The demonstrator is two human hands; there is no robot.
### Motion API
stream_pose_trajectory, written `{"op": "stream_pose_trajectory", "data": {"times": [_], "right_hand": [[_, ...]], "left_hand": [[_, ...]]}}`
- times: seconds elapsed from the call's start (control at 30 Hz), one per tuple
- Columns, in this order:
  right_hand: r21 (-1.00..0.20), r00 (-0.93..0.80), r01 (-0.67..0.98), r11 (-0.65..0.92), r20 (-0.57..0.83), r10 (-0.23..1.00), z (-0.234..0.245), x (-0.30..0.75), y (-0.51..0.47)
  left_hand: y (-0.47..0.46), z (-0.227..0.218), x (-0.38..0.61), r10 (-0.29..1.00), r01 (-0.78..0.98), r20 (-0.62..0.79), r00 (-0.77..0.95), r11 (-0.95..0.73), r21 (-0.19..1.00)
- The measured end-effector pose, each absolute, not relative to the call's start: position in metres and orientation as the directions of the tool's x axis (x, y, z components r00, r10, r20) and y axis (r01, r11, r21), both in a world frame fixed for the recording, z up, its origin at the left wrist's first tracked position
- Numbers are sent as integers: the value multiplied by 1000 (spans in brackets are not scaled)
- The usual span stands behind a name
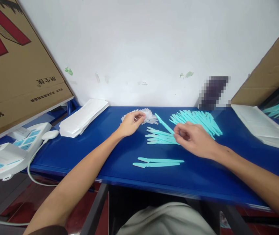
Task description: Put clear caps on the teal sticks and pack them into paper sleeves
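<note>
My right hand (pixel 190 137) pinches the end of a turquoise eyebrow razor (pixel 164 123), whose head points up and to the left. Below it lies a fanned group of similar razors (pixel 160 136), partly covered by that hand. A larger razor pile (pixel 195 120) spreads behind my right hand. At a heap of translucent plastic caps (pixel 151 117), my left hand (pixel 132 122) has its thumb and fingers drawn together; what they hold, if anything, is too small to make out. Two more razors (pixel 160 162) lie side by side nearer the table's front edge.
White paper packets (pixel 84 117) are stacked at the left of the blue table (pixel 120 163). A power strip (pixel 19 153) with plugs and a white cable is beside the table. A white padded sheet (pixel 262 127) lies at the right. Cardboard boxes (pixel 26 71) flank both sides; a white wall stands behind.
</note>
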State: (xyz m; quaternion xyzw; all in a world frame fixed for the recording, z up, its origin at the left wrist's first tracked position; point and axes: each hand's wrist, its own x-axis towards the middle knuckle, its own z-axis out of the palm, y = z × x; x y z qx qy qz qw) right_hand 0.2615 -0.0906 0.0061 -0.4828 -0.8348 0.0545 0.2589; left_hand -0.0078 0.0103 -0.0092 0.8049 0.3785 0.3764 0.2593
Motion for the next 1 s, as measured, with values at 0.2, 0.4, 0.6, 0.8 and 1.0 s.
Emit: {"op": "stream_pose_trajectory", "data": {"times": [0.2,0.4,0.6,0.8,1.0], "right_hand": [[-341,-379,789,511,385,842,0,266,-82],[-133,-418,846,517,436,797,-2,273,-74],[-99,-427,853,512,431,795,-1,275,-74],[-90,-433,850,520,445,784,-1,275,-74],[-70,-464,840,538,421,779,-3,276,-74]], "left_hand": [[18,-18,-6,837,211,390,384,-491,845],[17,-18,-5,812,226,421,405,-535,814],[14,-19,-3,811,211,416,411,-528,822],[18,-21,-2,826,126,421,375,-495,860],[10,-18,3,815,138,395,423,-489,861]]}}
